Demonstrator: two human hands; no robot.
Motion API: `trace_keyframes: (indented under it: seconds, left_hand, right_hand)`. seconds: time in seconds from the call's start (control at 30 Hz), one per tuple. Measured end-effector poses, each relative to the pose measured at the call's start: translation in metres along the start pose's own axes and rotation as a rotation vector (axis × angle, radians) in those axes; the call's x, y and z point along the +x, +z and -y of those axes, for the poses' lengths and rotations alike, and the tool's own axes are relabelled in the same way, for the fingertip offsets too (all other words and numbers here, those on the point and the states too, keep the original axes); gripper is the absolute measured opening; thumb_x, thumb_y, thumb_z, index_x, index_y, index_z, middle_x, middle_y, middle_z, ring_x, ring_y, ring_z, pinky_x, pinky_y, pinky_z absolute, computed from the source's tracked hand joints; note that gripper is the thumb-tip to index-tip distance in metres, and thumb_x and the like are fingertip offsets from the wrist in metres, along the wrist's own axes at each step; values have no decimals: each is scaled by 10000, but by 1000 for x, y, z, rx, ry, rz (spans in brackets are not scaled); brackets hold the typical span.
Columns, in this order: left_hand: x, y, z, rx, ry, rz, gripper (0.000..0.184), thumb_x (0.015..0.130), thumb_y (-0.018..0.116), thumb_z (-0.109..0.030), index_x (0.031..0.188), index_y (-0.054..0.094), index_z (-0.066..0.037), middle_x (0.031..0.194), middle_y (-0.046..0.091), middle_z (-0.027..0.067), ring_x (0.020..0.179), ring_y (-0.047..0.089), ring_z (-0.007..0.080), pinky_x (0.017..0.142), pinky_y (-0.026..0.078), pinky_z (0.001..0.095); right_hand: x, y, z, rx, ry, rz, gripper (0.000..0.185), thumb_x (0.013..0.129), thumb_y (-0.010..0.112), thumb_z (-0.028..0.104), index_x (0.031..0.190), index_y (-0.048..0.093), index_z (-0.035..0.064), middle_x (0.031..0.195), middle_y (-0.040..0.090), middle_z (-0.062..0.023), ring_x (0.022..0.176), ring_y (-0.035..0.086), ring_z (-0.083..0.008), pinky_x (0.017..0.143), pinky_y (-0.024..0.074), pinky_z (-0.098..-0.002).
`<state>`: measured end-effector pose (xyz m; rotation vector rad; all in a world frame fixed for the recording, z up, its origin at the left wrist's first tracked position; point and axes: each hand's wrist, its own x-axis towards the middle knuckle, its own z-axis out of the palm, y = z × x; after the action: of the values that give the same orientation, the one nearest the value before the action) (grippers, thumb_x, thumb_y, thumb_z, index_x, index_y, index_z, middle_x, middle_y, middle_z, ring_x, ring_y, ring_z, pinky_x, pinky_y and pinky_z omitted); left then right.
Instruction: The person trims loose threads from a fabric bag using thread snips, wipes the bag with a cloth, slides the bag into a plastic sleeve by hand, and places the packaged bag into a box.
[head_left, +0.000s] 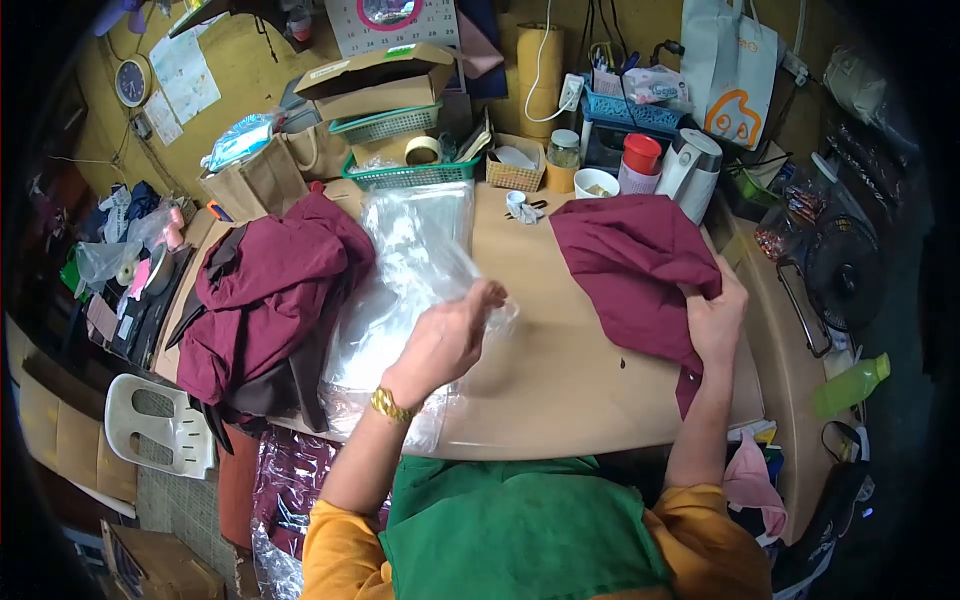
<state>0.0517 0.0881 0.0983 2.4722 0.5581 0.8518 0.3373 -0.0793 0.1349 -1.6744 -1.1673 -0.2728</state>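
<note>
My left hand (447, 338), with a gold bracelet at the wrist, is over the right edge of a stack of clear plastic bags (405, 260). Its fingers are curled together, and whether they pinch the plastic is blurred. My right hand (716, 318) grips the right side of a maroon cloth (630, 260), its fingers partly hidden by the fabric. That cloth hangs and spreads over the right part of the brown table (530, 400). On the left lies a pile of maroon garments (280, 270) with dark parts, touching the plastic.
Along the table's back stand green baskets (415, 175), a wicker basket (516, 165), a glass jar (563, 149), a white cup (596, 184), a red-lidded container (640, 160) and a kettle (690, 170). A white plastic chair (160, 425) is at the left, a green bottle (852, 385) at the right.
</note>
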Motion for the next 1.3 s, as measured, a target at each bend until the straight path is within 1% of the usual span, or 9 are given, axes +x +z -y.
trace_keyframes:
  seconds: [0.4,0.47,0.57,0.63,0.7,0.8,1.03,1.17,1.3]
  left_hand:
    - [-64,-31,69,325,-297,-435,504,811,491,27,1291,596,-83,1399,502,237,1331,421,436,1070,334,531]
    - [-79,9,103,-2,-307,-48,499,822,475,19,1293,598,-90,1361,542,219,1208,524,417,1000,395,531]
    - [-84,81,56,-427,-315,578,465,932,432,-141,1384,537,-114,1477,481,125,1399,389,305,1189,159,525]
    - [-69,72,7,113,95,738,467,939,423,-166,1389,535,-115,1507,451,126,1414,373,290,1197,157,512]
    - [-69,68,16,-119,144,678,438,925,379,-160,1282,617,-74,1383,571,158,1257,548,282,1008,442,461]
    - [-59,29,29,-454,-262,438,427,961,362,-226,1171,666,-12,1133,669,238,1045,647,370,973,462,407]
    - [-40,-5,44,-198,-594,-49,444,1040,361,-313,1079,688,-16,925,636,255,934,625,377,836,460,412]
    - [-27,-10,11,-160,-434,-367,292,980,479,-186,1148,647,-16,1113,560,208,1025,569,366,860,437,424]
    - [-21,10,-35,241,-129,-183,365,890,547,-171,1227,631,-57,1226,546,165,1147,522,349,992,349,542]
  right_hand:
    - [-28,37,35,401,-10,55,222,720,620,-105,940,644,-86,883,611,-127,833,628,-219,746,491,-314]
    - [-30,46,35,260,-152,43,205,715,628,-93,919,645,-75,865,615,-137,786,635,-266,724,492,-324]
    - [-26,46,40,165,-178,-34,186,718,641,-70,903,651,-65,875,626,-165,793,650,-334,719,498,-346]
    - [-22,34,44,80,-137,-107,162,746,650,-41,907,661,-58,905,637,-178,827,656,-360,731,501,-365]
    - [-20,16,42,25,-132,-143,163,757,650,-30,917,662,-57,908,637,-177,828,655,-357,737,500,-363]
    - [-24,-9,23,-48,-85,-154,193,812,637,-37,997,634,-89,953,639,-118,877,626,-217,806,475,-309]
    - [-71,-6,37,26,-296,-205,203,687,691,37,879,670,-24,871,613,-171,789,658,-328,705,512,-369]
    - [-83,27,52,-27,-299,142,351,588,675,21,938,704,36,970,653,-134,788,677,-330,702,555,-409]
    - [-76,87,49,-47,-319,381,259,677,655,12,933,638,49,989,625,-142,796,655,-359,682,544,-442]
